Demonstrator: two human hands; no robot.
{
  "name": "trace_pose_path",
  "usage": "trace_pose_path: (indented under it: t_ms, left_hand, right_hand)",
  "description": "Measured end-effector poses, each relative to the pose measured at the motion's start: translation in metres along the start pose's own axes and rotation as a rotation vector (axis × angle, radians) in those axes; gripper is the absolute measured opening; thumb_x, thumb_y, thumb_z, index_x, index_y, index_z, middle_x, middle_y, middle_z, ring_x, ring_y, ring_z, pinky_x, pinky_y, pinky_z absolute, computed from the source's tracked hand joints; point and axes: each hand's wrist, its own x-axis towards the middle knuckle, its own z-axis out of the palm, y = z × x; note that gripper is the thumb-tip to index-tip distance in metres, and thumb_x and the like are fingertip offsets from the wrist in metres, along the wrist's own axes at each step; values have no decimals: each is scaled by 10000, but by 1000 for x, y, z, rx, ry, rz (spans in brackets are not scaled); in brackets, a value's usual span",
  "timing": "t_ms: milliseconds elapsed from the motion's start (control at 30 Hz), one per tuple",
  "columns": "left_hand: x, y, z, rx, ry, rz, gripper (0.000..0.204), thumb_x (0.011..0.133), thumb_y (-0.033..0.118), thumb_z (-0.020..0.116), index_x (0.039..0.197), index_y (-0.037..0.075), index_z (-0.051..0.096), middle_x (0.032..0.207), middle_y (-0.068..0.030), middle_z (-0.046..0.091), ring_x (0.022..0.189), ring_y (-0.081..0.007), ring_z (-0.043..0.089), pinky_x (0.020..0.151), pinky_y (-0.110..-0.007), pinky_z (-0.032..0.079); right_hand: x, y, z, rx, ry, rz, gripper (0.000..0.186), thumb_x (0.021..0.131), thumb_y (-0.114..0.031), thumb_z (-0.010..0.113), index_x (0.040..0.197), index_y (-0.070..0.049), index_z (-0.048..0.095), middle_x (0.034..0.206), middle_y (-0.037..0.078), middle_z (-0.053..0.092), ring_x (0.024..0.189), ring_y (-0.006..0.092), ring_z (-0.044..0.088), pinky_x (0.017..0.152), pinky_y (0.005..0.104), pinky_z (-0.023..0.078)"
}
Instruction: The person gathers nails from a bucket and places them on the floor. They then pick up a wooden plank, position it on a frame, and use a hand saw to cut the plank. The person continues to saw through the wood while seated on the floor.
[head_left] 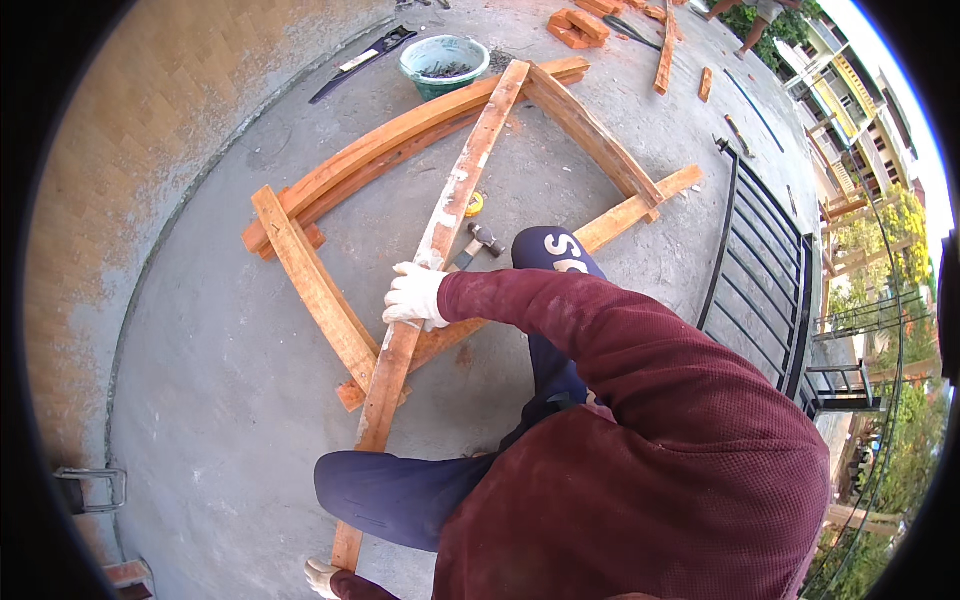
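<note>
Looking from the left, we see a beige wall [130,190] bordering the grey concrete floor [220,420]. Farther in, a short timber [316,293] forms the left side of a four-sided wooden layout. At the lower edge, our gloved left hand [321,578] is beside the near end of a long, white-smeared plank [465,180]; we cannot tell whether its fingers grip the wood. A handsaw [362,62] lies near the wall at the top. The plank slants up across the layout, passing beneath our bent left leg [400,495], its far end at the top corner. Our gloved right hand [415,296] lies over its middle, fingers curled around it, so the wood runs out past them both ways. Just beyond the upper timber [390,135] stands a green bucket [432,86] with dark bits inside. Right of the plank lie a yellow tape measure [475,205] and a hammer [485,241]. Well apart, at the far right, is a black metal grille [757,268].
</note>
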Motion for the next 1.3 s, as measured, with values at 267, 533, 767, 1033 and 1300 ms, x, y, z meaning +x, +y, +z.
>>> trace_pose_path:
  t_ms: [267,533,767,1033,1300]
  left_hand:
    - [13,58,-53,-993,162,-103,493,1006,429,520,1330,71,620,1388,-127,595,1227,-308,585,1014,-423,472]
    - [-98,333,-193,-1173,-223,647,463,1021,294,506,1359,-21,530,1356,-165,568,1269,-271,535,1102,-388,390]
    - [-102,406,-138,-402,-374,455,826,962,707,275,1432,67,501,1412,-279,523,1317,-439,490,1102,-487,381]
    - [-120,449,-119,-290,-397,302,778,1009,584,149,1310,23,597,1289,-289,603,1257,-442,543,1072,-513,417]
    - [-131,435,-130,-355,-361,289,734,1023,540,141,1311,43,596,1289,-274,610,1237,-438,560,1049,-515,437]
  right_hand:
    - [10,-19,-2,15,117,27,644,663,-227,800,1269,-259,583,1148,4,597,1198,240,542,1129,603,273]
    - [-8,-6,-2,105,-88,94,821,649,-341,840,1395,-220,518,1324,61,568,1322,278,473,1159,588,237]
    - [-21,14,-21,311,153,152,821,736,-476,746,1446,-161,481,1419,130,517,1417,317,381,1173,606,206]
    - [-49,108,12,296,655,644,448,854,-276,672,1247,-68,620,1209,179,653,1159,361,600,1016,449,459]
    - [-52,114,27,237,323,725,553,853,-398,657,1332,-134,578,1316,138,610,1277,321,533,1091,494,379]
